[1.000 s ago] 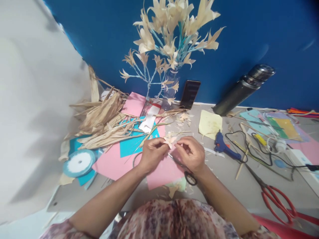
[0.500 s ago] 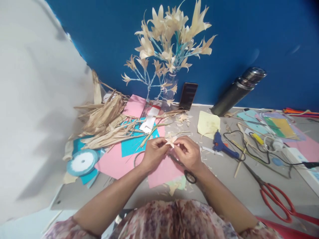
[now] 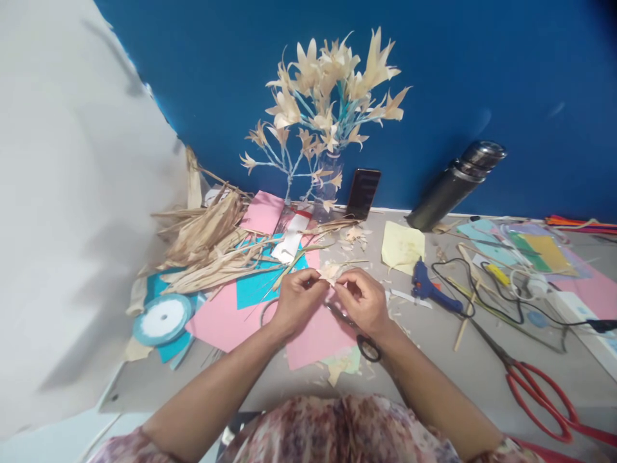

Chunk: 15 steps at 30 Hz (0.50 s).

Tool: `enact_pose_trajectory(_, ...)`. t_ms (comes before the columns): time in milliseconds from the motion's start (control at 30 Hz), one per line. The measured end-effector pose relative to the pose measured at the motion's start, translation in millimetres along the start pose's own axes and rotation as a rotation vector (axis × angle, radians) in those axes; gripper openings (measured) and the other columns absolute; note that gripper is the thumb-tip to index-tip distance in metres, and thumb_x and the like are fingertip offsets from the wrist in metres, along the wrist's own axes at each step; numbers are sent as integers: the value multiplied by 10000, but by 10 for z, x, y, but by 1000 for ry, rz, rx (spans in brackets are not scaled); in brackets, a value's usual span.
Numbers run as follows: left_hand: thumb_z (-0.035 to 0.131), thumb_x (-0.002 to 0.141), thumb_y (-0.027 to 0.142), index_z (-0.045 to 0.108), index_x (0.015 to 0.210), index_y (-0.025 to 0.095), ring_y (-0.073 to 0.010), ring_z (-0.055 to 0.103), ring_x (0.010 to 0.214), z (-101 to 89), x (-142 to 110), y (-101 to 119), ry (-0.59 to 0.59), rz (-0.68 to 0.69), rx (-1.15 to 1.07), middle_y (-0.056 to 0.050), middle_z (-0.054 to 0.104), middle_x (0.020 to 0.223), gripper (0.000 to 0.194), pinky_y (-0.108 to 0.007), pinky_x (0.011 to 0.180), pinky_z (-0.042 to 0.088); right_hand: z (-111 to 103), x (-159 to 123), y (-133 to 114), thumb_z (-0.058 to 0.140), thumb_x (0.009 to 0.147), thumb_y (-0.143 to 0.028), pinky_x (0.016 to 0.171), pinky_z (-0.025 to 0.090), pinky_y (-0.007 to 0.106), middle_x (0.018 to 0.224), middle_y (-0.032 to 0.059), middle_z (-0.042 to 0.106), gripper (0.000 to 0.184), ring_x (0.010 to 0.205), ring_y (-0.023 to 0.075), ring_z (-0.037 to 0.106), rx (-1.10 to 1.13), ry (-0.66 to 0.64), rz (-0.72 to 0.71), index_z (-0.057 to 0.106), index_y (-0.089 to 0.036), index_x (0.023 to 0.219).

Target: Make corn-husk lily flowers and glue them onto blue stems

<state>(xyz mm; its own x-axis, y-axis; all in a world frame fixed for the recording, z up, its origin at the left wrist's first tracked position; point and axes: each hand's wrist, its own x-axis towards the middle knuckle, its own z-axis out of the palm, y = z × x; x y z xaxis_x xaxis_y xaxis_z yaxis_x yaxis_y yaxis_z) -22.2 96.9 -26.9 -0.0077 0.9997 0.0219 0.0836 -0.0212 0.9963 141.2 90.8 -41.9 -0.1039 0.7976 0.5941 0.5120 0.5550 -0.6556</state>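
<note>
Between my fingertips is a small pale husk flower (image 3: 330,275), partly hidden by the fingers. My left hand (image 3: 299,301) pinches it from the left side. From the right, my right hand (image 3: 362,301) pinches it with thumb and forefinger. Below my right hand lies a pair of dark-handled scissors (image 3: 369,348), its upper part passing under the palm. Pink paper (image 3: 318,341) and a blue sheet (image 3: 253,292) lie under and beside the hands. Behind them, similar husk flowers on blue-wrapped stems (image 3: 332,116) stand in a clear bottle (image 3: 328,186).
Dried husks (image 3: 207,238) and a blue ribbon roll (image 3: 162,319) lie at left. A phone (image 3: 363,194) and a dark flask (image 3: 456,186) lean on the wall. At right are a blue glue gun (image 3: 434,290), its cable, red-handled scissors (image 3: 540,392) and a white power strip (image 3: 585,328).
The view has tilted up slightly. My fingers have closed in more over the husk flower, so its petals show less than before. Both hands stay in nearly the same place.
</note>
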Motion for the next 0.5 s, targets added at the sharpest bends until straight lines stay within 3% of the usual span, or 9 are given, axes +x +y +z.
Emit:
enact_pose_trajectory(167,639,711,182,669,596,172,-105,441,559,-24,13,13,14,-4,-44,40,536,558,119,-229,548,351,18,-10,21,630,923,-191,634,482,270,770,12,678,83,654,148,614,-28,-29,39,651,-216,846)
enact_pose_trajectory(333,665,708,206,663,588,170,-103,464,553,-6,-5,53,9,16,-17,34,557,558,125,-219,534,359,23,3,2,641,891,-184,588,473,258,760,7,692,58,605,137,603,16,-61,104,661,-213,845)
enact_pose_trajectory(500,692,699,215,634,593,155,-84,460,437,32,12,8,-77,-173,-141,27,561,483,135,-202,443,364,22,-2,-12,657,873,-182,562,458,245,729,-12,664,58,559,120,564,26,-6,120,640,-213,827)
